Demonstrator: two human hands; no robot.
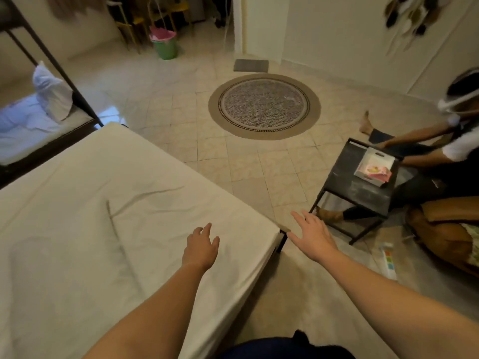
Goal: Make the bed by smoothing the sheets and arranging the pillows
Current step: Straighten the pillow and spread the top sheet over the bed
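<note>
A cream sheet point(103, 216) covers the mattress at the left and centre, with several creases running across it. My left hand point(201, 246) reaches out over the sheet near the bed's right corner, fingers relaxed and holding nothing. My right hand point(313, 235) is stretched flat past that corner, above the floor, fingers spread and empty. A white pillow point(51, 93) stands on another bed with a blue sheet at the far left, behind a dark frame post.
A black side table point(363, 182) with a white bag on it stands to the right. A person point(440, 151) sits on the floor behind it. A round rug point(264, 106) lies mid-floor, a green bucket point(166, 46) stands farther back, and brown cushions point(445, 229) sit at the right edge.
</note>
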